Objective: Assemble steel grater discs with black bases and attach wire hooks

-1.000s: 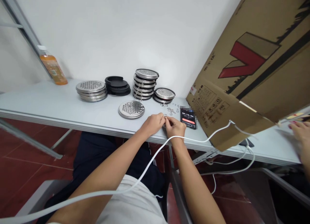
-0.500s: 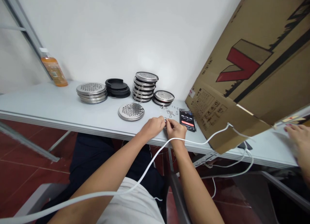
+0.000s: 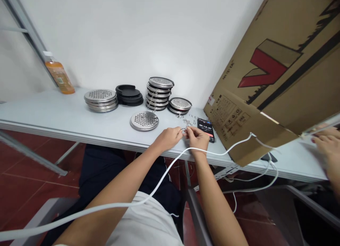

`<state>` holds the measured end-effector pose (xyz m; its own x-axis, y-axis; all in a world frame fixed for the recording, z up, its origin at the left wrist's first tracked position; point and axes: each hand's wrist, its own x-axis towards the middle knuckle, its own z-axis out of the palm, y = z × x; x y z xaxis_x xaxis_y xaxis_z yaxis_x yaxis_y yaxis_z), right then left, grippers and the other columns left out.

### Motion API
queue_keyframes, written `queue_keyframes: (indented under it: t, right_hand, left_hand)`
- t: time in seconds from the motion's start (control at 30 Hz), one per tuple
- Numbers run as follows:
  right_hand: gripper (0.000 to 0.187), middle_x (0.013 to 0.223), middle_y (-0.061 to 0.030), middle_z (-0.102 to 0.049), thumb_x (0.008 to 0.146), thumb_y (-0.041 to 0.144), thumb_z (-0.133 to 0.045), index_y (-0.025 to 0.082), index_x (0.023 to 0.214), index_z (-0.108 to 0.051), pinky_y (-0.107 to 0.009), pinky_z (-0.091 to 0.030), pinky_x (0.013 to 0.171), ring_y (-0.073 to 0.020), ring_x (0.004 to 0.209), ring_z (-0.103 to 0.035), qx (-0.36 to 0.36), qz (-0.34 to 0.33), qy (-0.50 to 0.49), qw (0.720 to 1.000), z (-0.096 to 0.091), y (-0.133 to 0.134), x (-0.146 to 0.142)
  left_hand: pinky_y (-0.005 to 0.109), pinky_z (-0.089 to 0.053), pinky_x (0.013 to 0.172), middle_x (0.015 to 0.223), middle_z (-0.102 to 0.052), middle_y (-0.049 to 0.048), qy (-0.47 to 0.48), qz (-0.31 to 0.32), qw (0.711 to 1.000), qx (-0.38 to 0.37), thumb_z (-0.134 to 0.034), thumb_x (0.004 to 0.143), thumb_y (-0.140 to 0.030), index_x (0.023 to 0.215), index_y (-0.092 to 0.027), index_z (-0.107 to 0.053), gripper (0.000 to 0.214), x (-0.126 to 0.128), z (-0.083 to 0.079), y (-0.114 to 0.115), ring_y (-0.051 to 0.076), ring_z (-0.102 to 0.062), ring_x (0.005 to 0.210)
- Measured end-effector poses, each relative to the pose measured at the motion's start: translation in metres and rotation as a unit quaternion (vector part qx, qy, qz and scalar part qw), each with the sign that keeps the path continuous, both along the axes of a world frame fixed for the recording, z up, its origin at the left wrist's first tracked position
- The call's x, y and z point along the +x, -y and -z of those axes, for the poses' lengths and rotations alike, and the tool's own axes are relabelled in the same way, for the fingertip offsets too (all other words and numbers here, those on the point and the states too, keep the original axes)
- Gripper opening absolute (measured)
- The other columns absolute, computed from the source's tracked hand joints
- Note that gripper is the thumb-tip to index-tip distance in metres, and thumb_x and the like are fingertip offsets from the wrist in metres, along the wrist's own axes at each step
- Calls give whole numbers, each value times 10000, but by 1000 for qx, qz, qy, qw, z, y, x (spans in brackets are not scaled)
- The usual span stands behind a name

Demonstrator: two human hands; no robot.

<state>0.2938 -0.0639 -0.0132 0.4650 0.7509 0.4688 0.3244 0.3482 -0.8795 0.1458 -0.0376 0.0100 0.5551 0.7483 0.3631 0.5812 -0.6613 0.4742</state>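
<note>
Hands meeting over a small wire clip, head view. Left hand [image 3: 168, 138] and right hand [image 3: 198, 138] come fingertip to fingertip just left of the phone [image 3: 205, 128], which lies flat on the white table [image 3: 53, 115] with its screen lit. Both hands have thumb and forefinger pinched closed on the wire clip [image 3: 183, 131], one from each side; the clip is held just above the table surface, near the phone's lower left corner, and its exact shape is too small to tell. Loose clips [image 3: 189, 122] lie scattered immediately left of the phone and behind it. Single perforated metal disc [image 3: 144, 120] lies flat well to the left of the phone. Behind and left of the phone stand a low stack of discs [image 3: 180, 105], then a tall stack of discs [image 3: 159, 93], then black rings [image 3: 129, 94] and a wide stack of discs [image 3: 101, 100] farther left. Orange bottle [image 3: 58, 76] stands farthest left of the phone, against the wall. Cardboard box [image 3: 278, 72] leans just right of the phone. White cable [image 3: 159, 184] runs in front of the phone, crossing the right wrist. Another person's hand [image 3: 325, 143] rests far right of the phone, beyond the box
</note>
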Motion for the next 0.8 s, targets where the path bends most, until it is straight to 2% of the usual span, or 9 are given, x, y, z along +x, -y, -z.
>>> queue_keyframes:
  t: [0.27, 0.43, 0.8]
  right_hand:
    - [245, 672, -48, -700, 763, 382, -679, 148, 829, -699, -300, -539, 545, -176, 559, -651, 24, -15, -30, 999, -1, -3, 2]
    - [244, 741, -57, -707, 785, 364, -648, 147, 889, -690, -295, -536, 569, -167, 605, -657, 35, -34, -31, 998, 2, -5, 5]
    - [280, 774, -72, -724, 730, 339, -705, 139, 923, -680, -307, -542, 601, -182, 655, -681, 39, -25, -74, 996, 4, -8, 8]
  left_hand:
    - [267, -317, 618, 720, -640, 12, 49, 37, 998, -20, -383, 978, -320, 798, -204, -579, 291, -3, -1, -1, 164, -568, 672]
    - [256, -343, 648, 728, -630, 0, 75, 58, 994, -62, -393, 963, -306, 785, -200, -586, 283, -4, -2, -3, 157, -560, 702]
    - [252, -338, 641, 656, -552, -25, 123, 55, 984, -117, -410, 917, -310, 712, -191, -552, 277, -6, -6, -4, 141, -500, 667]
